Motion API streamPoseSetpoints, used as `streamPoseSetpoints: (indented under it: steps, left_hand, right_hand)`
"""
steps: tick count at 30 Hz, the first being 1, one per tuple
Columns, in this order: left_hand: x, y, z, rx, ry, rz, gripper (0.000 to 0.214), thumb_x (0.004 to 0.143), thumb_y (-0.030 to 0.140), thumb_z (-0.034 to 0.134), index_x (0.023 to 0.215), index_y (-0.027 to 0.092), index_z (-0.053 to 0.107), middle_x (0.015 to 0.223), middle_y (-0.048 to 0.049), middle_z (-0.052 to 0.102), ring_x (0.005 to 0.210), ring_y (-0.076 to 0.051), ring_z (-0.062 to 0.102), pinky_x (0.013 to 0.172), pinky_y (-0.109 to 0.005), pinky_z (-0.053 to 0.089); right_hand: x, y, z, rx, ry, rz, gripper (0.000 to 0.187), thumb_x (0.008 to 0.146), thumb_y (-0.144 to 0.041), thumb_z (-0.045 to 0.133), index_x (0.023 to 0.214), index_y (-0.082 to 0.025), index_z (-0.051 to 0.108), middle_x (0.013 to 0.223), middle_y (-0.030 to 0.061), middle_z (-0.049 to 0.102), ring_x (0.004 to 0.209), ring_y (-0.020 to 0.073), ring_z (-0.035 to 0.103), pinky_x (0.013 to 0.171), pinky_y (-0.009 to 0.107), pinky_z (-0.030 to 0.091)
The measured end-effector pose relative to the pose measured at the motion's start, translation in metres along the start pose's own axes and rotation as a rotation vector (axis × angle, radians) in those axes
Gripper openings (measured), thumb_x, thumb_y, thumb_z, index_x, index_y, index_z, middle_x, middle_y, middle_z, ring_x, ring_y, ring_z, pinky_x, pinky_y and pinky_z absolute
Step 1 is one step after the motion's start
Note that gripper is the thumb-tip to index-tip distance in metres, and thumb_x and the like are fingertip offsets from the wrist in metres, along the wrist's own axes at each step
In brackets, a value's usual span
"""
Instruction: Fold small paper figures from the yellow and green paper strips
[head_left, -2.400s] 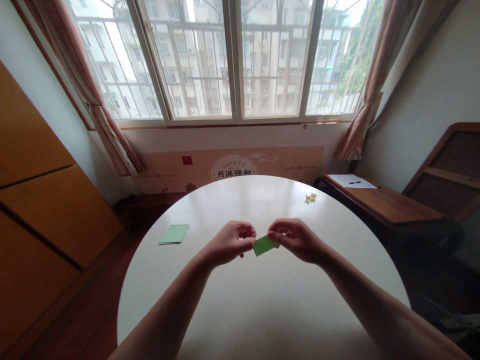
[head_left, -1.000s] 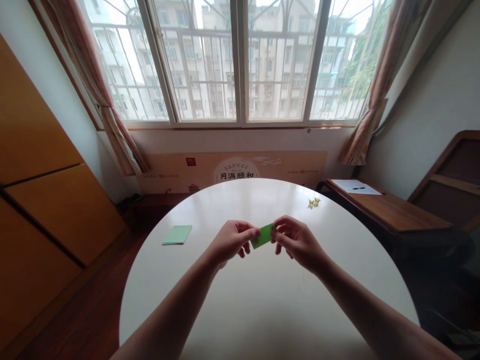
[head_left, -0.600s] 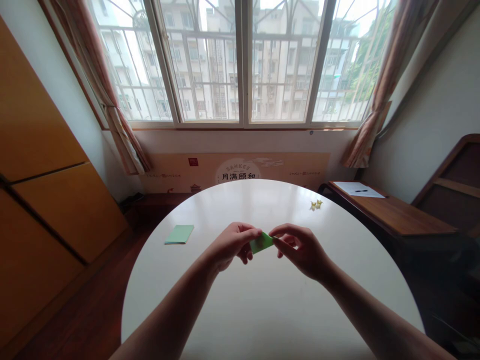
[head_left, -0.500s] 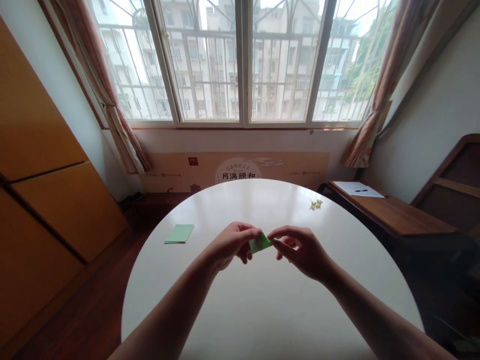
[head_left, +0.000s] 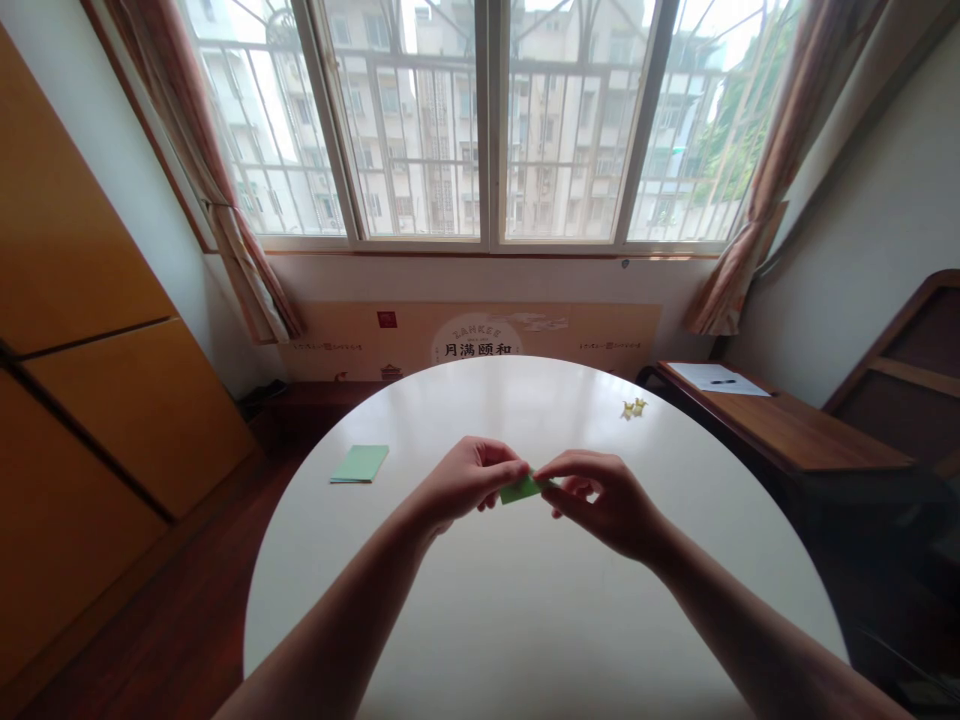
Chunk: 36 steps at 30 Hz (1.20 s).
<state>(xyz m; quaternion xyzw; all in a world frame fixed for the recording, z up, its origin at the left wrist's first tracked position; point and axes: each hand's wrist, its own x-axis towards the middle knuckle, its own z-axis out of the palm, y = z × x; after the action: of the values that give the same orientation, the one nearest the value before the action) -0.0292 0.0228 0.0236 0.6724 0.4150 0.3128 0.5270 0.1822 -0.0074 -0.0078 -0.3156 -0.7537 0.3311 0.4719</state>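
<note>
A small folded green paper [head_left: 519, 489] hangs just above the round white table [head_left: 525, 620], held between both my hands. My left hand [head_left: 465, 480] pinches its left end with thumb and fingers closed. My right hand [head_left: 600, 500] pinches its right end, the fingers curled under. Only a narrow strip of the paper shows between the fingertips.
A stack of pale green sheets [head_left: 360, 464] lies at the table's left. A small yellow folded figure [head_left: 631, 407] sits at the far right of the table. A brown side table [head_left: 780, 425] to the right carries a white sheet and pen [head_left: 716, 379]. A window runs along the back wall.
My hands have drawn closer together, and the green paper between them shows shorter than before. The hands stay above the middle of the table.
</note>
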Motion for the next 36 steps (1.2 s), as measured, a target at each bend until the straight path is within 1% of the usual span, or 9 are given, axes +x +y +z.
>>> streamPoseSetpoints:
  steps: [3,6,8,10,15,20,24,30,36]
  left_hand:
    - [-0.001,0.002,0.0,0.012,0.018,0.033,0.032,0.076,0.043,0.071,0.072,0.012,0.069,0.051,0.0024,0.053,0.046,-0.009,0.046,0.043,-0.019,0.033]
    - [-0.002,0.002,0.001,0.052,0.016,0.069,0.031,0.078,0.042,0.069,0.075,0.011,0.07,0.054,0.0014,0.055,0.048,-0.009,0.047,0.043,-0.019,0.035]
    - [-0.002,0.001,0.001,0.086,0.017,0.092,0.03,0.079,0.041,0.069,0.077,0.011,0.071,0.057,0.0005,0.057,0.051,-0.009,0.048,0.043,-0.019,0.036]
    - [-0.001,0.0,0.002,0.116,0.024,0.101,0.03,0.08,0.04,0.068,0.079,0.011,0.073,0.059,-0.0006,0.058,0.053,-0.011,0.05,0.043,-0.019,0.038]
    - [0.0,0.0,0.005,0.123,0.053,0.1,0.03,0.079,0.039,0.069,0.087,0.011,0.075,0.069,-0.0052,0.067,0.06,-0.014,0.056,0.044,-0.02,0.043]
    - [0.001,-0.001,0.008,0.092,0.091,0.073,0.029,0.077,0.038,0.069,0.08,0.01,0.075,0.064,-0.0043,0.065,0.056,-0.013,0.055,0.042,-0.02,0.043]
    - [0.002,0.0,0.011,0.066,0.116,0.053,0.028,0.076,0.038,0.069,0.077,0.01,0.075,0.063,-0.0042,0.064,0.055,-0.012,0.054,0.041,-0.02,0.042]
    - [0.001,0.001,0.011,-0.031,0.107,0.001,0.023,0.073,0.034,0.071,0.074,0.011,0.073,0.062,-0.0037,0.063,0.054,-0.012,0.055,0.039,-0.018,0.04]
    - [0.003,-0.001,0.011,-0.094,0.108,-0.061,0.02,0.071,0.032,0.071,0.07,0.012,0.072,0.06,-0.0031,0.063,0.051,-0.011,0.055,0.039,-0.018,0.039]
  right_hand:
    - [0.0,0.0,0.001,0.125,-0.017,0.099,0.021,0.087,-0.037,0.071,0.1,-0.02,0.07,0.073,0.0031,0.07,0.058,0.0177,0.07,0.044,0.023,0.049]
    - [0.001,0.003,0.004,0.252,0.008,0.177,0.025,0.09,-0.042,0.067,0.101,-0.02,0.065,0.076,0.0025,0.069,0.056,0.0168,0.069,0.036,0.019,0.042]
    - [0.002,0.005,0.006,0.301,0.014,0.217,0.026,0.088,-0.043,0.068,0.096,-0.019,0.063,0.077,0.0026,0.069,0.055,0.0168,0.069,0.034,0.018,0.041]
    - [0.003,0.006,0.006,0.314,0.01,0.248,0.026,0.086,-0.041,0.071,0.093,-0.018,0.064,0.074,0.0024,0.068,0.056,0.0173,0.069,0.035,0.019,0.043]
    - [0.003,0.008,0.005,0.327,0.033,0.259,0.026,0.084,-0.039,0.074,0.093,-0.016,0.067,0.076,0.0043,0.07,0.059,0.0181,0.07,0.036,0.02,0.047]
    - [0.003,0.009,0.006,0.324,0.041,0.259,0.023,0.083,-0.037,0.075,0.093,-0.017,0.067,0.076,0.0042,0.071,0.06,0.0182,0.07,0.036,0.019,0.047]
    - [0.002,0.009,0.006,0.321,0.061,0.263,0.023,0.081,-0.036,0.076,0.091,-0.017,0.068,0.077,0.0043,0.071,0.059,0.0181,0.07,0.036,0.019,0.047]
    - [0.002,0.008,0.005,0.381,0.046,0.31,0.025,0.082,-0.038,0.075,0.093,-0.016,0.07,0.08,0.0052,0.071,0.062,0.0201,0.072,0.036,0.02,0.049]
    - [0.003,0.007,0.005,0.399,0.049,0.361,0.028,0.079,-0.039,0.077,0.094,-0.016,0.07,0.079,0.006,0.072,0.064,0.0219,0.073,0.036,0.021,0.048]
